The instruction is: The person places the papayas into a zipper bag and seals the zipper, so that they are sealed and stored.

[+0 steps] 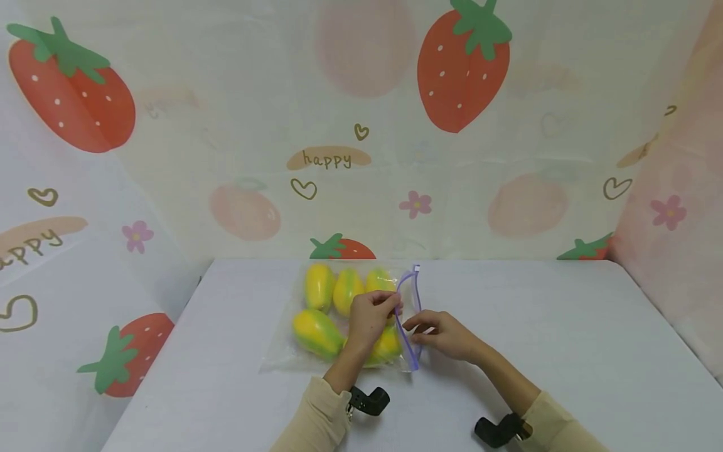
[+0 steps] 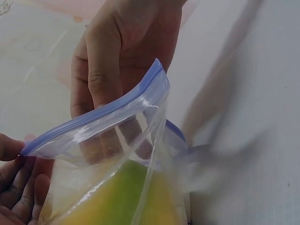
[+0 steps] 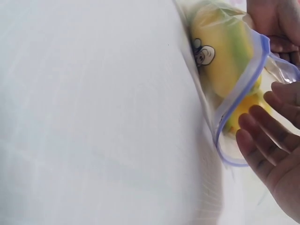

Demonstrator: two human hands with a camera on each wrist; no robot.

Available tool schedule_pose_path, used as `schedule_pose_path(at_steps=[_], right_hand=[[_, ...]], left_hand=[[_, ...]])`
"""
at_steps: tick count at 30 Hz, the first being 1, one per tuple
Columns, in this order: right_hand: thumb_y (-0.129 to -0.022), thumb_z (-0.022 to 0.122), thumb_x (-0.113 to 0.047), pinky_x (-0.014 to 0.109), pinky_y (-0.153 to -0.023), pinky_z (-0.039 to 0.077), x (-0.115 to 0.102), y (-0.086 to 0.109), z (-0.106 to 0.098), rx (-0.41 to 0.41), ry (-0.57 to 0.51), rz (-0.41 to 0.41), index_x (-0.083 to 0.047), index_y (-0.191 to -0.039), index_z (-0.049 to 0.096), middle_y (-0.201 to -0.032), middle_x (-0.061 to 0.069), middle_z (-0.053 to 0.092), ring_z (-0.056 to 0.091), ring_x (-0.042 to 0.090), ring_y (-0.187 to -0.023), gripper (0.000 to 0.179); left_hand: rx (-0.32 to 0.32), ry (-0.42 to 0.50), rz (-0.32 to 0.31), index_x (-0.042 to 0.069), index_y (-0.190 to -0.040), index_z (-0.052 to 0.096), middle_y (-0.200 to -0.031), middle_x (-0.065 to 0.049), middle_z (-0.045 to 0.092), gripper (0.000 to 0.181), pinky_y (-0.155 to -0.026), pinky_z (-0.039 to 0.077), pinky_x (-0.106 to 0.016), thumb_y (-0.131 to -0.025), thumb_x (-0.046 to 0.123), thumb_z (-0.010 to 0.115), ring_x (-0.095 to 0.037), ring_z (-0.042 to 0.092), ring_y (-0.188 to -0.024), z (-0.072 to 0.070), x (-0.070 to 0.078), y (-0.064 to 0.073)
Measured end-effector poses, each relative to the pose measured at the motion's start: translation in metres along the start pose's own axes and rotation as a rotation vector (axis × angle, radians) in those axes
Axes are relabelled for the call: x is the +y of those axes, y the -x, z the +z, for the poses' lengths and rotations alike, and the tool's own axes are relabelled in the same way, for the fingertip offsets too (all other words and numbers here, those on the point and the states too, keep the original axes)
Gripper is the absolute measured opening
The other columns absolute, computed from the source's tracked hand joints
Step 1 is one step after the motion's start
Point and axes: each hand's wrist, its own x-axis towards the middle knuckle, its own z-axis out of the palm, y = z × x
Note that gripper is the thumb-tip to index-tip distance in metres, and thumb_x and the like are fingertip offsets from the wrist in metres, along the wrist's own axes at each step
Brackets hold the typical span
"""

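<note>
A clear zip bag [image 1: 280, 353] lies on the table with its purple-edged mouth [image 1: 416, 361] parted and facing right. Inside are several yellow-and-green, papaya-like fruits [image 1: 318, 333]. My left hand [image 1: 369, 317] reaches over the bag and pinches one purple lip, as the left wrist view shows at the thumb and fingers [image 2: 10, 149]. At the mouth is my right hand [image 1: 446, 336], its fingers [image 3: 253, 145] extended and spread loosely, with nothing held. In the left wrist view some of those fingers show through the clear plastic; whether they touch it I cannot tell.
A white table [image 1: 525, 314] carries the bag near its back edge. Behind stands a backdrop [image 1: 469, 157] printed with strawberries, hearts and flowers. Black devices are strapped on the left wrist [image 1: 369, 400] and right wrist [image 1: 497, 431].
</note>
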Motion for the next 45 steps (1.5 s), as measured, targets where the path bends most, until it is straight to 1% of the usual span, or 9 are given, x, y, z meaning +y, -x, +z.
schedule_pose_path(at_steps=[6,10,13,19,22,26,33,39,45], right_hand=[[-0.093,0.062,-0.01,0.024,-0.084,0.052,-0.001,0.003,-0.004,0.005,0.004,0.012,0.003,-0.115,0.066,-0.114,0.02,0.068,0.065,0.022,-0.099,0.026],[-0.093,0.061,-0.008,0.024,-0.083,0.052,-0.002,0.004,-0.007,0.014,0.004,0.011,0.005,-0.116,0.065,-0.114,0.022,0.067,0.066,0.027,-0.1,0.026],[-0.094,0.061,-0.009,0.025,-0.083,0.052,-0.003,0.005,-0.01,0.028,0.013,0.013,0.004,-0.116,0.065,-0.114,0.022,0.068,0.065,0.028,-0.1,0.026],[-0.095,0.06,-0.015,0.024,-0.082,0.052,-0.004,0.005,-0.015,0.057,0.025,0.03,0.003,-0.117,0.065,-0.115,0.022,0.068,0.065,0.025,-0.1,0.029],[-0.095,0.06,-0.016,0.023,-0.079,0.053,-0.003,0.005,-0.018,0.069,0.007,0.057,0.003,-0.118,0.065,-0.116,0.022,0.067,0.064,0.024,-0.1,0.031],[-0.096,0.059,-0.014,0.026,-0.075,0.055,-0.001,0.004,-0.022,0.088,-0.02,0.081,0.005,-0.119,0.064,-0.117,0.025,0.066,0.064,0.025,-0.099,0.031],[-0.097,0.058,-0.015,0.025,-0.077,0.056,-0.001,0.002,-0.027,0.141,-0.123,0.164,0.006,-0.122,0.062,-0.119,0.027,0.064,0.065,0.03,-0.099,0.033],[-0.096,0.058,-0.014,0.025,-0.076,0.057,-0.001,-0.001,-0.032,0.188,-0.153,0.197,0.009,-0.123,0.06,-0.117,0.03,0.064,0.064,0.031,-0.098,0.035],[-0.097,0.058,-0.016,0.025,-0.078,0.057,-0.002,-0.005,-0.035,0.248,-0.189,0.222,0.01,-0.125,0.058,-0.119,0.03,0.063,0.064,0.025,-0.097,0.038]], left_hand=[[-0.005,0.007,-0.027,-0.006,-0.099,0.073,-0.079,-0.009,0.073,0.028,-0.065,0.054,-0.019,-0.092,0.02,0.067,-0.008,0.064,-0.067,-0.001,0.001,0.0],[-0.005,0.004,-0.042,-0.005,-0.099,0.073,-0.081,-0.01,0.073,0.027,-0.067,0.055,-0.019,-0.092,0.02,0.067,-0.008,0.064,-0.068,-0.001,0.002,0.001],[-0.006,0.007,-0.042,-0.005,-0.099,0.073,-0.082,-0.01,0.074,0.027,-0.067,0.055,-0.019,-0.092,0.02,0.067,-0.007,0.065,-0.068,-0.001,0.001,0.002],[-0.006,0.016,-0.028,-0.006,-0.099,0.073,-0.085,-0.015,0.074,0.03,-0.068,0.056,-0.021,-0.091,0.023,0.068,-0.008,0.065,-0.068,-0.002,0.002,0.003],[-0.006,0.02,-0.032,-0.006,-0.099,0.073,-0.084,-0.014,0.074,0.03,-0.068,0.055,-0.021,-0.091,0.023,0.068,-0.008,0.064,-0.069,-0.002,0.003,0.003],[-0.009,0.007,-0.044,-0.004,-0.1,0.073,-0.083,-0.011,0.074,0.028,-0.069,0.055,-0.02,-0.092,0.022,0.067,-0.008,0.064,-0.069,-0.001,0.003,0.003],[-0.009,-0.012,-0.049,-0.002,-0.1,0.074,-0.083,-0.009,0.073,0.027,-0.071,0.055,-0.02,-0.093,0.022,0.066,-0.009,0.064,-0.07,-0.002,0.003,0.003],[-0.013,-0.019,-0.043,-0.002,-0.1,0.074,-0.084,-0.009,0.074,0.027,-0.071,0.056,-0.02,-0.093,0.023,0.067,-0.009,0.065,-0.07,-0.001,0.003,0.004],[-0.016,-0.013,-0.041,-0.004,-0.102,0.073,-0.085,-0.01,0.074,0.028,-0.072,0.057,-0.022,-0.093,0.022,0.066,-0.009,0.065,-0.071,-0.002,0.003,0.005]])
